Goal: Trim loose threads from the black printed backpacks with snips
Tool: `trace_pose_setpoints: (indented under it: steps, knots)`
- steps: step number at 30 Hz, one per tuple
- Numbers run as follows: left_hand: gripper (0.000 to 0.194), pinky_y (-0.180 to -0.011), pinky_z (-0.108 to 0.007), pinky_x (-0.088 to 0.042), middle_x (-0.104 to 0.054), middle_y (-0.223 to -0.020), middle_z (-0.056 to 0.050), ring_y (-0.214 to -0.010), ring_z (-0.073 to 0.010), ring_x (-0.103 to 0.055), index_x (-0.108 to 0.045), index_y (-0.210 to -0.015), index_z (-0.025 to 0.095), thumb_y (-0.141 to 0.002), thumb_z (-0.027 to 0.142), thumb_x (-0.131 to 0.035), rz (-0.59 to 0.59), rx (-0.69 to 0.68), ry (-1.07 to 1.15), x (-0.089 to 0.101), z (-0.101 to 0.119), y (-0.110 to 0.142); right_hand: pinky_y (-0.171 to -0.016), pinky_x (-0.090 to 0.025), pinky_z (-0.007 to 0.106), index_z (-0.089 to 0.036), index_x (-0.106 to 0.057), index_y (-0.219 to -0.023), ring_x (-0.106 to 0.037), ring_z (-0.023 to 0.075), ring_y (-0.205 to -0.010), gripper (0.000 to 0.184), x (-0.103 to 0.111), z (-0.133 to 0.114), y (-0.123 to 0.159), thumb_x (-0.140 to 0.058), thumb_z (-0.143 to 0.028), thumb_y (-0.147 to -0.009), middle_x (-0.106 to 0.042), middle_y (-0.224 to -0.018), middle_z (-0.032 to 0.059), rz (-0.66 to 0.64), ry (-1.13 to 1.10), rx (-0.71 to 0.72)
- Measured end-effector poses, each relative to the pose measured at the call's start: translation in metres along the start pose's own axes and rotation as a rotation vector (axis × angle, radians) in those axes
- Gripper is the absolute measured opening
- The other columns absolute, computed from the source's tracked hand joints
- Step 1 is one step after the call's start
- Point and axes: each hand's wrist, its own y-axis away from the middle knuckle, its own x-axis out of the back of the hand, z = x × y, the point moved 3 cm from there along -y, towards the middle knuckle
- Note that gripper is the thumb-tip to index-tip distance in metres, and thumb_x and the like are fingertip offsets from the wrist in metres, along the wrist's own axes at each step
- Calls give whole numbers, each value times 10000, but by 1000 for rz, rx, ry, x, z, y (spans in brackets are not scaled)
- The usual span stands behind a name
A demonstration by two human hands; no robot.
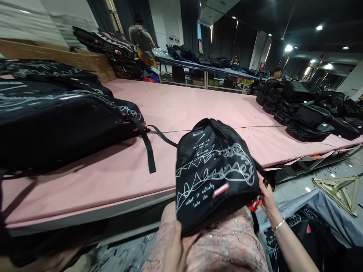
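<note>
Printed black backpack held in two hands at the near edge of the pink table; strap snag possible.
The backpack (215, 170) leans upright at the table (181, 102)'s near edge, above the lap. The left hand (173, 249) pinches its lower corner, fingers largely hidden; the right hand (267, 196) pinches its side by the buckle. Judged risk: the thin strap (163, 136) reaching toward the stacked backpacks (56, 128) on the table's left could catch and tug either load; a weak corner grip could drop the held one off the edge. Containers: a grey-lined bin (330, 215), below the table's right side, contains similar printed backpacks (300, 230); a cardboard box (100, 64) sits at the table's far left, contents not visible.
</note>
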Motion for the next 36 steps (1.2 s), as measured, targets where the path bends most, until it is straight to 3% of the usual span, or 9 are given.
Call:
trace_pose_setpoints:
  steps: [4, 6, 9, 12, 17, 23, 27, 30, 36]
  knots:
    - [605, -761, -416, -508, -654, -999, -181, -853, -267, -654, -522, -1152, 108, -829, 572, -309, -458, 319, -50, -56, -34, 7, -938, -440, 345, -221, -484, -1271, -547, 230, -1104, 609, -78, -98, -5, -675, -360, -709, -590, -1198, 67, -354, 523, 505]
    - [542, -720, -392, -501, -680, -896, -142, -804, -254, -645, -579, -1079, 123, -780, 555, -446, -589, 220, -266, -64, -44, 9, -971, -413, 314, -229, -417, -1327, -491, 209, -1179, 601, -120, -114, 7, -606, -259, -758, -497, -1315, 50, -603, 707, 676]
    - [494, -706, -356, -488, -687, -846, -104, -819, -245, -620, -635, -980, 129, -666, 511, -624, -643, 8, -347, -39, -46, 13, -911, -445, 282, -211, -372, -1352, -511, 197, -1161, 637, -160, -90, 32, -519, -118, -739, -421, -1378, 56, -918, 912, 711]
    - [443, -709, -327, -494, -685, -855, -101, -826, -233, -627, -660, -904, 131, -613, 462, -700, -422, 116, -155, 25, -39, 22, -841, -473, 276, -225, -544, -1203, -593, 193, -1045, 506, -165, -30, 50, -492, -73, -723, -585, -1220, 44, -1106, 1069, 531]
    - [334, -790, -324, -504, -660, -991, -129, -864, -201, -633, -636, -956, 129, -658, 258, -713, 137, 135, 266, 122, -7, 46, -814, -477, 292, -186, -638, -1034, -629, 197, -947, 347, -125, 46, 58, -447, -81, -764, -671, -1033, 70, -967, 1126, 260]
    - [212, -741, -226, -502, -655, -922, -53, -803, -104, -621, -587, -970, 160, -771, 109, -535, 543, -101, 412, 140, 16, 11, -745, -495, 316, -153, -585, -1024, -631, 199, -831, 262, -81, 52, 66, -456, -286, -840, -662, -935, 94, -715, 924, 169]
    - [301, -686, -265, -514, -671, -897, -108, -765, -153, -642, -610, -964, 105, -691, 0, -537, 374, 32, 409, 130, 14, -21, -782, -483, 381, -119, -468, -1190, -607, 221, -872, 445, -58, 51, 71, -445, -409, -853, -628, -1017, 135, -484, 941, 98]
    - [280, -720, -327, -519, -677, -893, -173, -800, -224, -651, -645, -918, 42, -647, 3, -583, 168, 108, 409, 125, 16, -15, -934, -404, 448, -157, -502, -1206, -534, 242, -1073, 423, -50, 49, 76, -421, -398, -868, -579, -1169, 134, -428, 881, 131]
    - [526, -906, -332, -446, -648, -1083, -130, -1012, -235, -592, -601, -1108, 129, -606, 189, -748, -127, -209, 356, 94, 55, 43, -841, -483, 364, -207, -514, -1236, -593, 208, -987, 409, -80, 29, 84, -492, -329, -846, -625, -1122, 87, -586, 690, 95]
